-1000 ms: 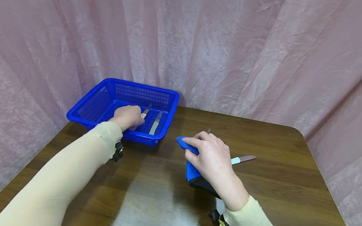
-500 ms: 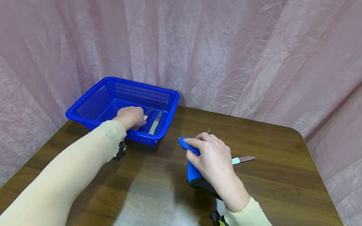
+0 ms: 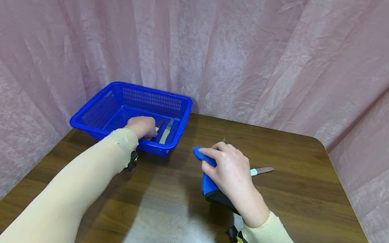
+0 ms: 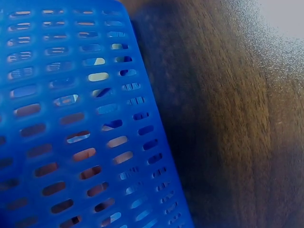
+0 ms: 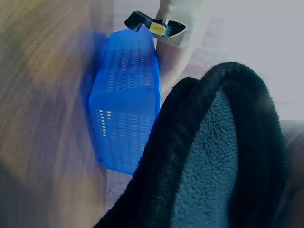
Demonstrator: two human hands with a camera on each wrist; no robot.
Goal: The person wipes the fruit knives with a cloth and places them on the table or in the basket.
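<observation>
My left hand [image 3: 142, 127] reaches into a blue plastic basket [image 3: 186, 109], its fingers mostly hidden. It holds a small knife [image 3: 160, 124] by the pale handle, the blade pointing away toward the back. Just right of it in the basket lies another knife [image 3: 166, 131] with a light handle. My right hand [image 3: 232, 170] grips a folded blue cloth [image 3: 211, 185] with black edging over the table; in the right wrist view the cloth's black edge [image 5: 166, 156] fills the foreground. Beyond the right hand lies a knife [image 3: 263, 170] with a pale mint handle, partly covered by the hand.
The basket stands at the back left of a brown wooden table [image 3: 298, 207]. A thin shiny tip [image 3: 224, 139] shows just past the right hand's knuckles. A pink curtain [image 3: 255, 57] hangs behind and around the table.
My left hand has shifted slightly right and nearer inside the basket, the knife moving with it toward the other one. The right hand with the cloth has hardly moved.
</observation>
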